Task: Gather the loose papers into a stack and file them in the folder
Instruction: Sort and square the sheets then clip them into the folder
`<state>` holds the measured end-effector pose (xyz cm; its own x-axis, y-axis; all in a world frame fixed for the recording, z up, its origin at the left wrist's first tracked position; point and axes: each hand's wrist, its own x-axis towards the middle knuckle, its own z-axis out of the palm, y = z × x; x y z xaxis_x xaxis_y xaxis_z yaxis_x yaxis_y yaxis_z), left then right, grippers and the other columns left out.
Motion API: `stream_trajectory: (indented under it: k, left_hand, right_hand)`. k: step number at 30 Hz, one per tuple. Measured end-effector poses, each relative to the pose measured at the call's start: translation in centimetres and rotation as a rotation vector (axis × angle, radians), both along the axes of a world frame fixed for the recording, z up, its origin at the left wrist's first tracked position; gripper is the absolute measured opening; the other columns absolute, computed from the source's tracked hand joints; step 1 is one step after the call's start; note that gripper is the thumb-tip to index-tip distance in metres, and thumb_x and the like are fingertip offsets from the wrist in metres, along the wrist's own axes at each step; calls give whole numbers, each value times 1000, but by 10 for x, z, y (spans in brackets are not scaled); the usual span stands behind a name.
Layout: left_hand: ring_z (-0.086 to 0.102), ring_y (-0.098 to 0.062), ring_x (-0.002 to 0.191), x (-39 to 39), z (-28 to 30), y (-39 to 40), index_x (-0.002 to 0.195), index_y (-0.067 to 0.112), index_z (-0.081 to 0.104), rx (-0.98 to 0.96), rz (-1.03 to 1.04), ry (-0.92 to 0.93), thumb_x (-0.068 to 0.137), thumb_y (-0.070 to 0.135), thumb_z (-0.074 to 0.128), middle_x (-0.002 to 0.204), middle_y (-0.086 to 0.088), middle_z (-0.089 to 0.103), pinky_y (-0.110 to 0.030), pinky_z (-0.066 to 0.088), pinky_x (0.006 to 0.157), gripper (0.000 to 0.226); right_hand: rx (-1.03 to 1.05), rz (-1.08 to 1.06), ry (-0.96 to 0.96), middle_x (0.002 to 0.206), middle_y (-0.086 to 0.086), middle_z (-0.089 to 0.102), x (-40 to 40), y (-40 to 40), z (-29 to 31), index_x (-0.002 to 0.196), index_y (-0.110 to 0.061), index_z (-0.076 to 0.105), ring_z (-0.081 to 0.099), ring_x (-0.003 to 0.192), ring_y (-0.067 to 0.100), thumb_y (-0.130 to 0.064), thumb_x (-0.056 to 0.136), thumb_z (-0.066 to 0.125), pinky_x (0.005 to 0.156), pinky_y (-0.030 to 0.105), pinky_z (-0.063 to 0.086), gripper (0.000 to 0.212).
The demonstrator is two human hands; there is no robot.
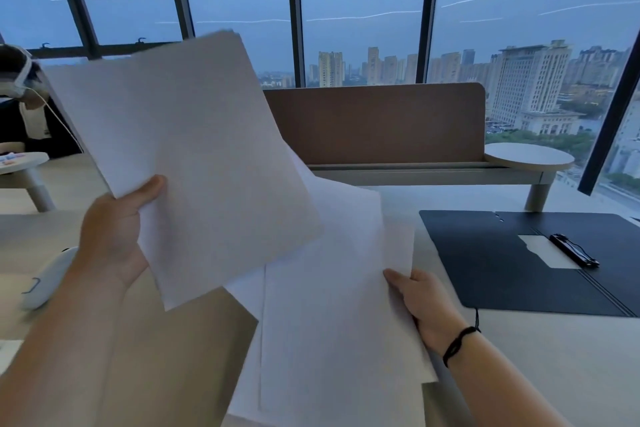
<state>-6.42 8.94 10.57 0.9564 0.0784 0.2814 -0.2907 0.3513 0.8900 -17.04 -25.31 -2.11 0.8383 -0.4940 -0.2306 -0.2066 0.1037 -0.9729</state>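
Brown divider (374, 121), round shelf (528, 156)

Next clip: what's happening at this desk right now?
A person is collecting loose white papers. The left hand holds a raised sheaf of sheets up in the air, thumb on the front. The right hand grips the right edge of the other sheets, which are fanned out low over the desk. They are not yet squared into one stack. The dark folder lies open on the desk to the right, with its clip visible and no gathered papers in it.
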Motion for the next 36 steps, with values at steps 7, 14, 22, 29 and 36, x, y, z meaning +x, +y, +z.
stream_trajectory:
  k: [7, 14, 22, 29, 36]
  left_hand:
    - [60, -25, 125, 0, 40, 3, 136, 16, 59, -191, -93, -179, 88, 24, 65, 139, -3, 61, -45, 45, 105, 50]
    - [59, -19, 126, -10, 36, -3, 140, 16, 55, -262, -198, -78, 93, 32, 54, 142, 2, 57, -37, 45, 107, 49]
    - [70, -25, 89, -15, -45, -75, 113, 4, 68, 92, -164, 280, 93, 18, 62, 84, -5, 76, -31, 54, 73, 25]
    - [73, -37, 97, -13, -109, -82, 110, 2, 72, 545, -442, 407, 89, 12, 68, 108, -18, 76, -49, 57, 89, 24]
    - [72, -40, 96, -2, -108, -66, 108, 4, 73, 507, -372, 388, 86, 10, 72, 105, -19, 76, -50, 57, 87, 23]
  right_hand:
    - [-345, -100, 34, 91, 19, 73, 5, -12, -4, 101, 3, 70, 68, 87, 39, -18, 102, 53, 73, 36, 50, 27]
    - [-291, -121, 28, 82, 10, 70, 2, -14, -6, 104, -3, 70, 65, 77, 30, -19, 102, 53, 65, 32, 48, 24]
    - [-207, 140, 53, 103, 14, 79, -7, 5, 8, 112, -1, 73, 75, 82, 28, -14, 102, 56, 86, 45, 61, 24]
    - [-160, 207, 45, 83, 6, 82, -14, 0, 19, 96, -9, 78, 77, 72, 18, -14, 96, 65, 59, 25, 59, 14]
    - [107, 88, 7, 95, 15, 79, -10, -2, 15, 105, -10, 71, 73, 81, 32, -33, 100, 61, 67, 35, 58, 26]
